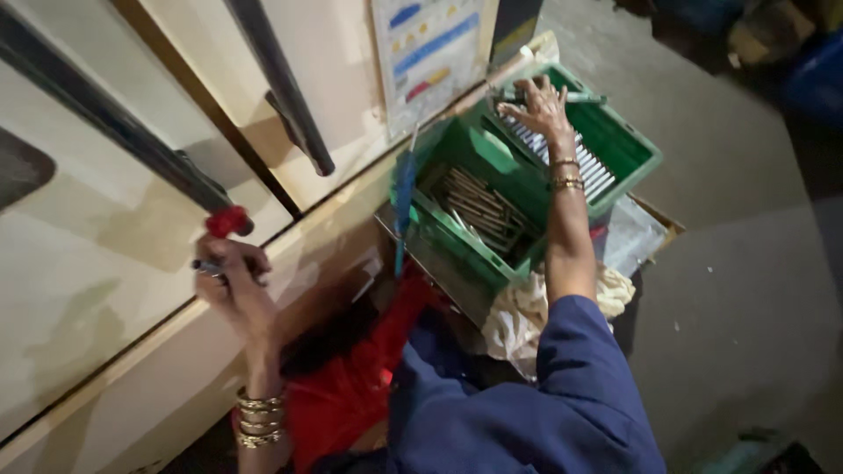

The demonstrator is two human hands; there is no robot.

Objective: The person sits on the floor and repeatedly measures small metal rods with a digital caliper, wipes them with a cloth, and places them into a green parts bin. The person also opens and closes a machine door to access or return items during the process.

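Right hand (pixel 540 107) spread on green crate (pixel 628 145), maybe touching

A workshop or small assembly floor, by the look of it; a bare grey concrete floor (pixel 746 290) runs to the right; green plastic crates (pixel 619 145) stand on it, the near one filled with metal rods (pixel 479 211), the far one with pale strips (pixel 588 167); a large cream panel (pixel 105 254) with dark bars (pixel 281 88) fills the left; crumpled rags (pixel 518 316) lie near the crates.
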